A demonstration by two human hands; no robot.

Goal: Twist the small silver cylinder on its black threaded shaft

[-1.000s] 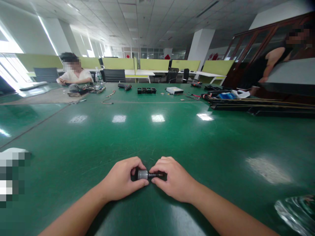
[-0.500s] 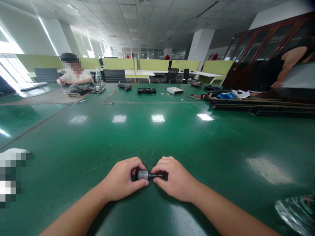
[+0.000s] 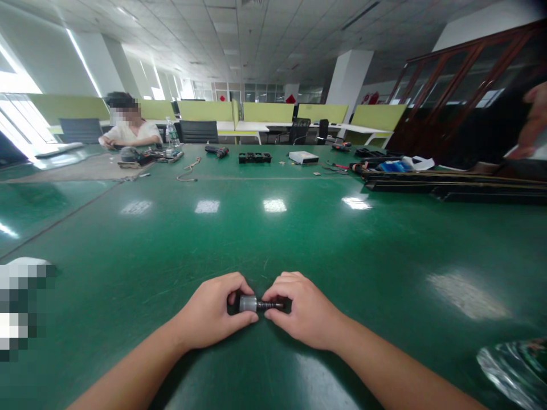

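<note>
A small metal cylinder [image 3: 248, 303] with a dark, spring-like shaft [image 3: 269, 305] lies level, low over or on the green table, its shaft pointing right. My left hand [image 3: 220, 310] is closed round the cylinder, with thumb and fingers on opposite sides. Around the shaft, my right hand [image 3: 303, 310] is curled, its thumb and forefinger close to the threaded or coiled part. A narrow gap separates the fingertips of the two hands. The left end of the cylinder is dark and partly hidden by my left hand.
Green table [image 3: 265, 245]; at its far side, a power drill [image 3: 217, 151], black tray [image 3: 254, 158], white box [image 3: 303, 157] and cable [image 3: 188, 171]. Long black parts [image 3: 448, 185] lie right. A clear plastic object [image 3: 513, 370] sits lower right. A seated person [image 3: 132, 131] is far left.
The standing person at the far right has moved further right. My hands and the metal part look nearly unchanged.
</note>
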